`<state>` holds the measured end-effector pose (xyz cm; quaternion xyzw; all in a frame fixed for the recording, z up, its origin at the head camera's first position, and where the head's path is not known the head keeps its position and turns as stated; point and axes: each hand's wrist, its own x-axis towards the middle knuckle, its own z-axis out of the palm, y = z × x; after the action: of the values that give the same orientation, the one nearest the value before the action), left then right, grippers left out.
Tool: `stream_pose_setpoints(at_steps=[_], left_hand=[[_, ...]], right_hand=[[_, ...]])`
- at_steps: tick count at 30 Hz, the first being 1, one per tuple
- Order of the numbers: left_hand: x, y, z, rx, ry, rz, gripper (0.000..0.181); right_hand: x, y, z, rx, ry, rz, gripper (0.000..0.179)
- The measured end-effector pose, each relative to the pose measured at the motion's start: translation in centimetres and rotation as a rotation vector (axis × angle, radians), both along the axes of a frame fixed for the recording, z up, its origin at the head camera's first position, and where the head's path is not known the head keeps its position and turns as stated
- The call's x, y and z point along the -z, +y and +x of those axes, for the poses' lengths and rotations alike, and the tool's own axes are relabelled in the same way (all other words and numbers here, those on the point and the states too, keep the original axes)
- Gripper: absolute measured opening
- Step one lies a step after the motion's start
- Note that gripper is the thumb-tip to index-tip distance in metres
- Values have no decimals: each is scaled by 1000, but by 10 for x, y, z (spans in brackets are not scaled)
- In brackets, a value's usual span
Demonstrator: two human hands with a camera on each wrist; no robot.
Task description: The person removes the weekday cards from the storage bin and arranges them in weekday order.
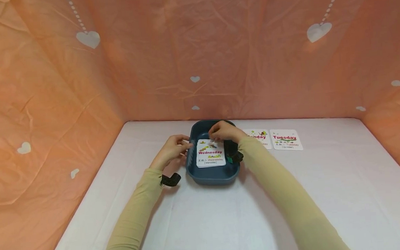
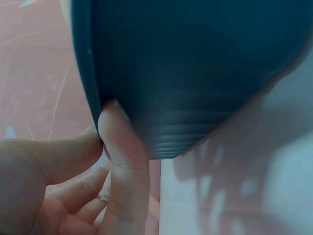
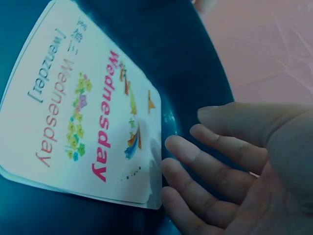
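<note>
A dark blue plastic basin (image 1: 214,180) stands on the table with a small stack of white day cards inside, the top one a Wednesday card (image 1: 210,154). At the basin's left side my left hand (image 1: 171,149) pinches the rim, thumb and finger on either side of the wall in the left wrist view. My right hand (image 1: 226,131) hovers inside the basin over the far edge of the cards. In the right wrist view its loosely bent fingers (image 3: 190,152) hold nothing, with fingertips close beside the Wednesday card's edge.
To the right of the basin lie a Monday card (image 1: 262,138), partly hidden by the right arm, and a Tuesday card (image 1: 286,139). A white cloth (image 1: 206,224) covers the table. Orange curtains (image 1: 223,62) with heart prints rise behind and at both sides.
</note>
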<state>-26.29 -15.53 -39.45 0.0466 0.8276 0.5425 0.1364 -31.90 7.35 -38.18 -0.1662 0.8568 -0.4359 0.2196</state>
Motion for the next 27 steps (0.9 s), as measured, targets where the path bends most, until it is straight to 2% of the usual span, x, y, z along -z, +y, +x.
stream_pose_setpoints(at_steps=[8,15,27], left_hand=[[-1,-1,1,-6,-1,-3,39],[1,-2,-1,15,29,16,38],[0,-1,0,-11,2,-18,40]], right_hand=[[4,-4,-3,-26,49,130,32],[4,-6,-5,-40,46,147,30],[5,-9,-8,-87,11,182,33]])
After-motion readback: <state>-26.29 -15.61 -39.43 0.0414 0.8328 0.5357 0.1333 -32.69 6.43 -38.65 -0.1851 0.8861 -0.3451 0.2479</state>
